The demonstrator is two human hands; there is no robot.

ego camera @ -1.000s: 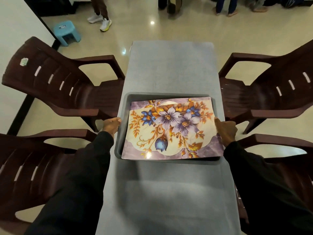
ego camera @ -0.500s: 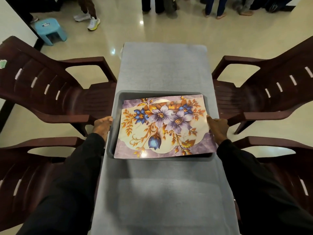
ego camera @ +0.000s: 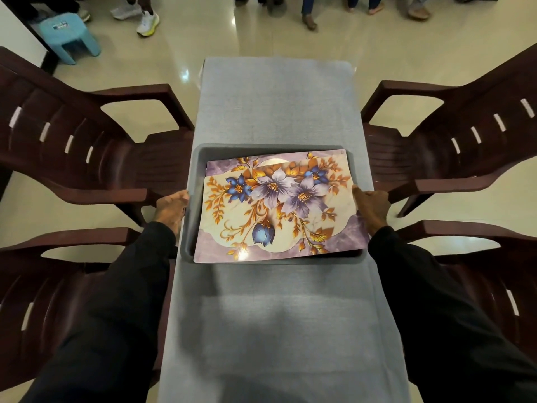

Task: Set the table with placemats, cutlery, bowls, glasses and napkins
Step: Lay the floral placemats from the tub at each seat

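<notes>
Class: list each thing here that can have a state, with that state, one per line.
Grey plastic tray: held at both sides; whether lifted, unclear.
Floral rectangular placemat: flat, face up on tray, near edge overhanging rim.
Left hand: grips tray's left rim.
Right hand: grips tray's right rim.
Dark brown plastic chairs: upright, facing the grey-clothed table.

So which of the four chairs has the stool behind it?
The far-left brown chair: the light blue stool stands on the floor beyond its backrest; no other chair has one.
</notes>
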